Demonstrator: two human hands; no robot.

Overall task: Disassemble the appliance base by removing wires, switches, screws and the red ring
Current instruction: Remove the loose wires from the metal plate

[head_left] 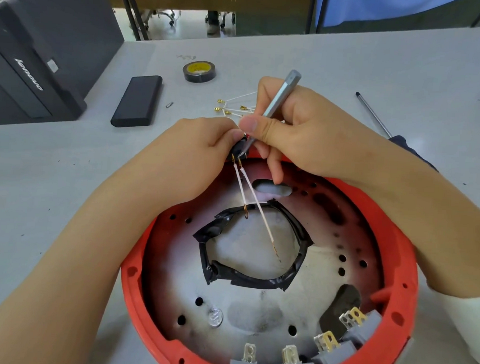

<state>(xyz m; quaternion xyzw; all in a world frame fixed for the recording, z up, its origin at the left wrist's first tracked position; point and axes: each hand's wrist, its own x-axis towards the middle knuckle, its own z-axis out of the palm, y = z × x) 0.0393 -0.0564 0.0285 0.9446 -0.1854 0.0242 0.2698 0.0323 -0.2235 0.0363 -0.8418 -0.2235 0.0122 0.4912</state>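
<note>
At the far left edge of the grey table (348, 65) one dark computer case (32, 62) is seen, standing against the table's left border. To its right one flat black block (138, 100) is laid, and just beside it one small metal clip (169, 104). Farther back one roll of black tape (199, 71) lies flat, well apart from the table's far edge; bare tabletop lies around it.

One small black switch (239, 148) is pinched at the fingertips of the left hand (196, 155), above the far rim of the appliance base (271, 265). Two thin white wires (249, 198) hang from the switch down over the base's metal floor; one ends in a ring terminal near the black-taped central opening (255, 248), the other in a bare strand over it. Behind the hands a small cluster of loose white wires with brass ends (231, 108) lies on the table.

One grey metal tool (278, 101) is clenched in the right hand (298, 137), its tip set against the switch.

The base is ringed by one red ring (403, 260), which fills the near middle of the table and runs off the lower edge. Four grey switches with metal tabs (333, 351) are seated along its near rim. One screwdriver (373, 116) lies at the right, partly hidden by the right forearm.
</note>
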